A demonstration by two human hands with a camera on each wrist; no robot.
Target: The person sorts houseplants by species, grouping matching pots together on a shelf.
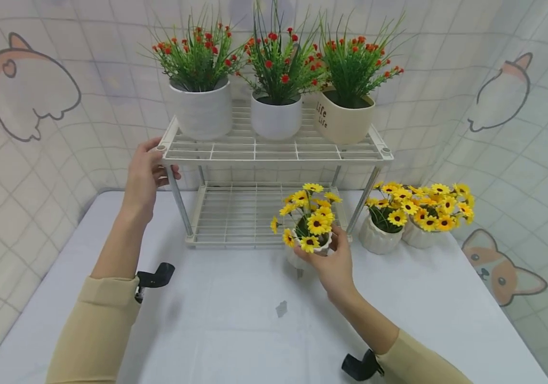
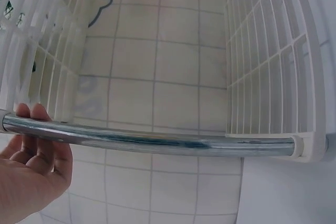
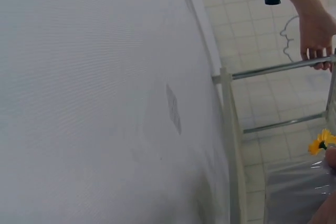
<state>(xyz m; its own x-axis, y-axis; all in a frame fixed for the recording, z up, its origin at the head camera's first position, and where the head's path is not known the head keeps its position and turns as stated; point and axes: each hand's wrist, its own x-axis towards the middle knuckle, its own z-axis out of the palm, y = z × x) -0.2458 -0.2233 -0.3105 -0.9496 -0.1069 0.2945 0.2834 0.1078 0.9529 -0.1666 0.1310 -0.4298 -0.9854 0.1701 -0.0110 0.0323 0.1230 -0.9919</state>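
Note:
With its fingers curled round the chrome front-left post, my left hand grips the white two-tier wire rack just under its upper shelf. My right hand holds a small white pot of yellow daisy-like flowers by its side, at the front edge of the lower shelf. Whether the pot's base touches anything is unclear. In the right wrist view, one yellow flower and part of my right hand show at the edge.
Three pots of red flowers stand on the upper shelf: a white one, a smaller white one and a cream one. Right of the rack, two white pots of yellow flowers sit on the white-covered table. A patterned curtain hangs behind.

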